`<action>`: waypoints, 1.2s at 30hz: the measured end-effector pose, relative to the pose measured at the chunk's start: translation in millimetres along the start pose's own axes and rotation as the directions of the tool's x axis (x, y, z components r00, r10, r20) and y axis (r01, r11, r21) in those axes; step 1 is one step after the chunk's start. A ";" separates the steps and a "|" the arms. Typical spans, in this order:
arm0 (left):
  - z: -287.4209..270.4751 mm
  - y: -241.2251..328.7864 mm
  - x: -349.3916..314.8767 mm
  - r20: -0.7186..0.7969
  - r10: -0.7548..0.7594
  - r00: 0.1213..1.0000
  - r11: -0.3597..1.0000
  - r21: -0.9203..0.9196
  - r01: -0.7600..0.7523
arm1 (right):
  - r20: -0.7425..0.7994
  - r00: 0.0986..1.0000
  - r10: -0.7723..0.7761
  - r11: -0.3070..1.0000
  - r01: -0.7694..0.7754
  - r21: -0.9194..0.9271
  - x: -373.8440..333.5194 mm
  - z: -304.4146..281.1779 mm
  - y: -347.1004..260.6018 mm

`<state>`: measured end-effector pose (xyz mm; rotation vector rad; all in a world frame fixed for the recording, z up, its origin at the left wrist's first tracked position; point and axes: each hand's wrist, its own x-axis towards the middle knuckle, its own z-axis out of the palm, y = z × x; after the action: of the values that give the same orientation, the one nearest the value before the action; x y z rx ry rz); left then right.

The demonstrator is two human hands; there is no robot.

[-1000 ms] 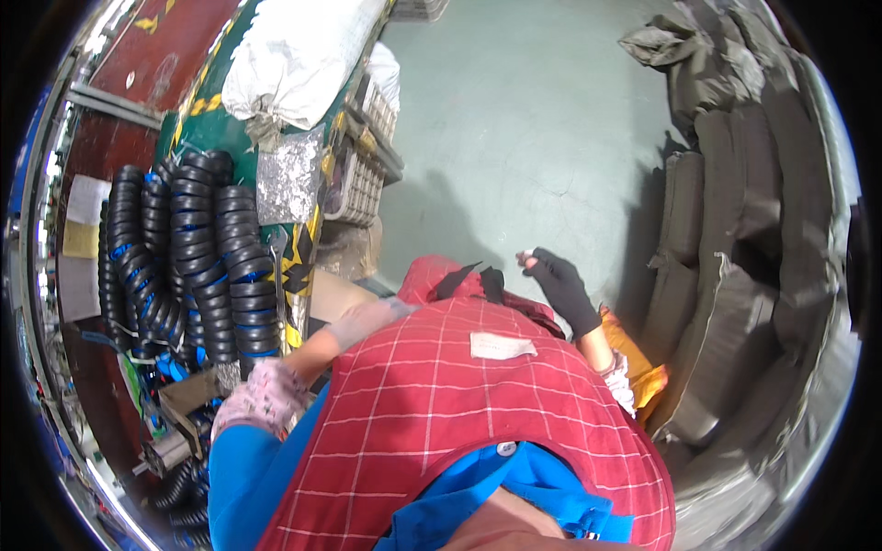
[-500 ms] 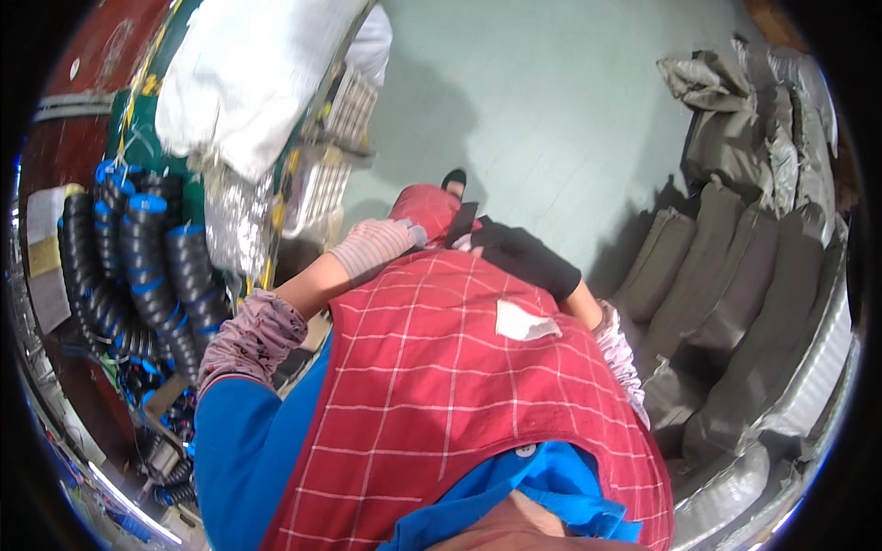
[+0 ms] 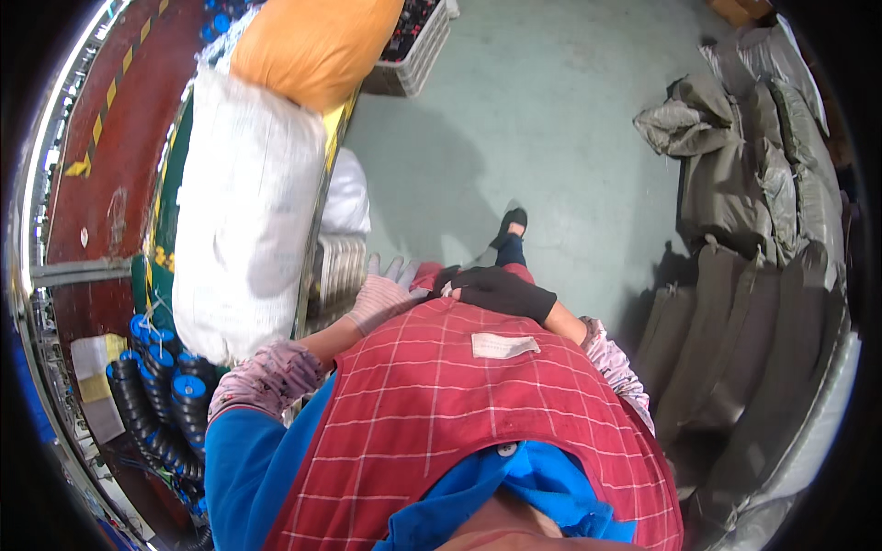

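My left hand (image 3: 384,296), in a pale striped glove, is at the lower front of my red checked apron (image 3: 432,367). Its fingers are apart and point away from me, and I see nothing gripped in them. Beside it, my right hand (image 3: 507,292) wears a black glove and lies against the apron's front. The right fingers are bent together near a small dark piece (image 3: 445,277) that looks like cloth; a pale spot shows at the fingertips. What they hold is partly hidden.
To the left, a white sack (image 3: 243,211) and an orange sack (image 3: 317,46) lie along a yellow-edged surface. Black ribbed hose coils with blue ends (image 3: 188,404) stand nearer. A crate (image 3: 418,55) of small parts is ahead. Grey wrapped bundles (image 3: 726,340) line the right.
The view has moved forward, bringing the orange sack and crate in. My left fingers, hidden by red cloth before, now show spread out. A foot has stepped ahead to the right.
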<state>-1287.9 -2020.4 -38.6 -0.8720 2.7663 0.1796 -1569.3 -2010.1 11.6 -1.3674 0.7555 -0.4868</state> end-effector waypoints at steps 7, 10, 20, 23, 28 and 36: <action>-66.4 -50.0 240.2 0.568 -0.151 0.809 0.988 0.051 0.149 | 0.109 0.994 0.019 0.999 -0.016 -0.030 45.1 -209.1 -9.5; -92.1 -72.6 297.5 0.583 -0.125 0.803 0.979 -0.058 0.195 | 0.046 0.984 0.174 0.981 -0.177 0.074 87.3 -283.7 16.7; -124.0 -189.0 464.6 0.581 -0.230 0.781 0.964 0.024 0.265 | 0.341 0.933 -0.117 0.993 0.109 0.044 237.3 -452.9 183.6; -146.7 -255.5 522.3 0.628 -0.153 0.763 0.972 -0.043 0.230 | 0.302 0.948 -0.101 0.991 0.122 -0.053 282.0 -521.4 159.4; -176.9 -366.4 588.6 0.409 -0.116 0.905 0.985 -0.073 0.159 | 0.249 0.965 -0.080 0.959 0.143 -0.246 365.6 -625.1 75.9; -255.5 -505.7 609.6 -0.281 -0.259 0.924 0.669 -0.742 -0.038 | 0.181 0.979 0.095 0.826 0.024 -0.564 498.3 -750.4 69.5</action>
<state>-1527.7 -2814.7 27.0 -1.3717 2.9489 1.3325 -1783.5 -2867.6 -175.8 -1.9200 0.7865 -0.0786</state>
